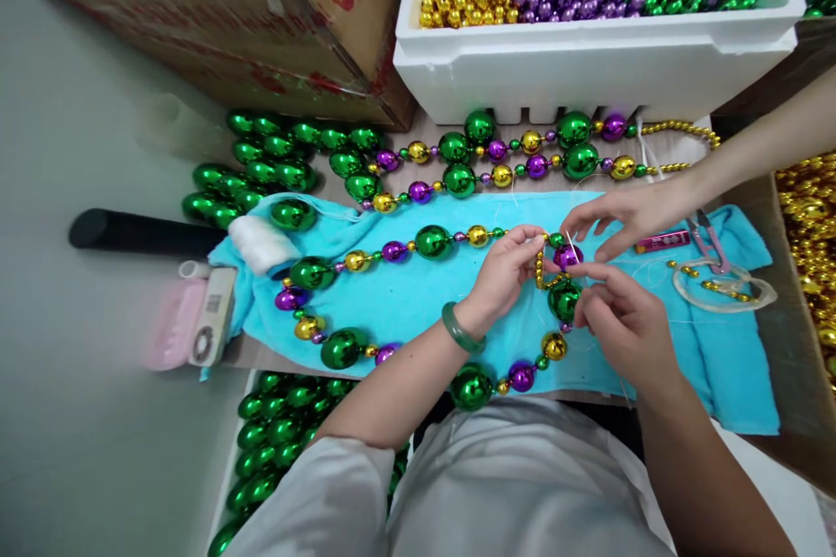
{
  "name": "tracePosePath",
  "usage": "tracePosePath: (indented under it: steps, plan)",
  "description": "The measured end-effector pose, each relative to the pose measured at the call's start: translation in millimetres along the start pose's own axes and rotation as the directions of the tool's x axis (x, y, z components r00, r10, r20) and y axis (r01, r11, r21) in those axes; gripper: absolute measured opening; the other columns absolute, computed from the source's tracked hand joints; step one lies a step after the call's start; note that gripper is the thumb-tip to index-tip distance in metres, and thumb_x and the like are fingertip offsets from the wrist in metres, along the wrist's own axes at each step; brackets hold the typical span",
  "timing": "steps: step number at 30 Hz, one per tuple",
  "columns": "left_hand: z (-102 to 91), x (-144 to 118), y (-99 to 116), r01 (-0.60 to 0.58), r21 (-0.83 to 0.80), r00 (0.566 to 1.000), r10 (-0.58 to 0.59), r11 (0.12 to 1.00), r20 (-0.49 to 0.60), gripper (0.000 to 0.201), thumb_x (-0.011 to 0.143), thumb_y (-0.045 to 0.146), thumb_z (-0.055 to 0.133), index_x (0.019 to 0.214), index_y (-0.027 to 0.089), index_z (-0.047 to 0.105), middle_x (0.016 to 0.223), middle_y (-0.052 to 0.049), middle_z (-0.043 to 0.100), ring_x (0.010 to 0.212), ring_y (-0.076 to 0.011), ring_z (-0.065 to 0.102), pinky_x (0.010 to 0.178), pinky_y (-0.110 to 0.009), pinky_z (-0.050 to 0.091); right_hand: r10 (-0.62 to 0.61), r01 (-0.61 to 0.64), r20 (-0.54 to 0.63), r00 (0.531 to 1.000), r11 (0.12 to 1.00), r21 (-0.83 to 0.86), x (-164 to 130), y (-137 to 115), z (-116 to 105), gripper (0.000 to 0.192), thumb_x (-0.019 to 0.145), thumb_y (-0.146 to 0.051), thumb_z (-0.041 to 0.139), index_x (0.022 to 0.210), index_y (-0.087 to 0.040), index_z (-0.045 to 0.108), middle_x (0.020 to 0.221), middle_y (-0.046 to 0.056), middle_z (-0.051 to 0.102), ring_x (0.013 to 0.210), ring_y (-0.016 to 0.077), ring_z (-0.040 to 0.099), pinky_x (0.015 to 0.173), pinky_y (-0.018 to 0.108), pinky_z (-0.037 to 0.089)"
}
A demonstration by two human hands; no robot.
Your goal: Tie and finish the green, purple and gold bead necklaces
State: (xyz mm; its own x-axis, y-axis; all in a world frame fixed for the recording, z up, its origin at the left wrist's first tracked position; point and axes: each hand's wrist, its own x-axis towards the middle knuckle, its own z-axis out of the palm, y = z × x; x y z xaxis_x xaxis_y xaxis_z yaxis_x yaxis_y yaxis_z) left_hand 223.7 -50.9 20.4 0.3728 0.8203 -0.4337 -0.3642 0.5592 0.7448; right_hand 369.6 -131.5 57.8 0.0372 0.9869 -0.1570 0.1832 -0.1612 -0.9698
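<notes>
My left hand (506,274), wearing a green bangle (462,327), pinches a short string of small gold beads (541,271) on a large bead necklace. The necklace's green, purple and gold beads, such as a green one (434,241), form a loop on the blue towel (405,287). My right hand (620,313) is closed, its index finger beside a purple bead (567,257). A thin pale needle (573,247) rises from that fingertip; the thumb's grip is partly hidden. Another person's hand (637,211) reaches in from the right, just above mine, fingers apart.
Behind stand a white foam box (588,61) of small beads and a cardboard box (215,39) of purple ones. Two finished-looking bead strands (459,180) lie beyond the towel. A thread spool (261,245) is left; scissors (711,244) and a clear ring (761,294) lie right.
</notes>
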Motion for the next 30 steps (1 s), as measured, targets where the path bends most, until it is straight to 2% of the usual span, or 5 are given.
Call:
tracePosePath:
  steps: [6, 14, 20, 26, 30]
  plan:
    - [-0.8, 0, 0, 0.042, -0.049, 0.998, -0.04, 0.998, 0.053, 0.019, 0.079, 0.03, 0.067, 0.089, 0.016, 0.058, 0.079, 0.001, 0.063, 0.06, -0.0093, 0.062, 0.06, -0.023, 0.046, -0.162, 0.138, 0.148, 0.976, 0.977, 0.161, -4, 10, -7, 0.023, 0.091, -0.019, 0.046, 0.094, -0.019, 0.068, 0.086, 0.005, 0.072, 0.075, 0.0149, 0.065, 0.065, 0.028, 0.052]
    - [19.2, 1, 20, -0.264, 0.263, 0.964, 0.258, 0.928, 0.059, 0.027, 0.081, 0.023, 0.066, 0.108, 0.019, 0.06, 0.102, -0.004, 0.067, 0.096, -0.014, 0.062, 0.09, -0.028, 0.047, -0.385, 0.389, -0.151, 0.911, 0.921, 0.0, -19, -4, -31, 0.012, 0.084, -0.019, 0.056, 0.088, -0.021, 0.068, 0.087, 0.008, 0.073, 0.084, 0.0243, 0.07, 0.074, 0.042, 0.057]
    - [11.0, -7, 52, -0.423, 0.453, 0.885, 0.466, 0.785, 0.018, 0.022, 0.082, 0.025, 0.064, 0.103, 0.019, 0.062, 0.108, -0.006, 0.066, 0.101, -0.0159, 0.06, 0.092, -0.03, 0.047, -0.603, 0.54, -0.203, 0.771, 0.789, -0.293, -41, 14, -35, 0.022, 0.082, -0.012, 0.056, 0.099, -0.022, 0.066, 0.096, 0.008, 0.074, 0.089, 0.0242, 0.071, 0.077, 0.042, 0.057]
    - [-10.2, -32, 54, -0.445, 0.611, 0.814, 0.581, 0.655, -0.029, 0.024, 0.084, 0.033, 0.063, 0.104, 0.018, 0.063, 0.104, -0.006, 0.068, 0.097, -0.0165, 0.063, 0.086, -0.029, 0.05, -0.57, 0.338, -0.193, 0.799, 0.69, -0.64, -29, 72, -24, 0.021, 0.089, -0.014, 0.049, 0.103, -0.018, 0.064, 0.089, 0.006, 0.074, 0.076, 0.0153, 0.069, 0.071, 0.028, 0.056]
    - [-29.5, -49, 45, -0.415, 0.757, 0.743, 0.668, 0.505, -0.038, 0.027, 0.086, 0.037, 0.059, 0.106, 0.018, 0.064, 0.107, -0.008, 0.068, 0.099, -0.0184, 0.064, 0.088, -0.03, 0.049, -0.59, 0.298, -0.14, 0.795, 0.581, -0.758, -20, 115, -19, 0.02, 0.092, -0.017, 0.046, 0.099, -0.014, 0.064, 0.09, 0.008, 0.073, 0.082, 0.0174, 0.068, 0.075, 0.03, 0.054]
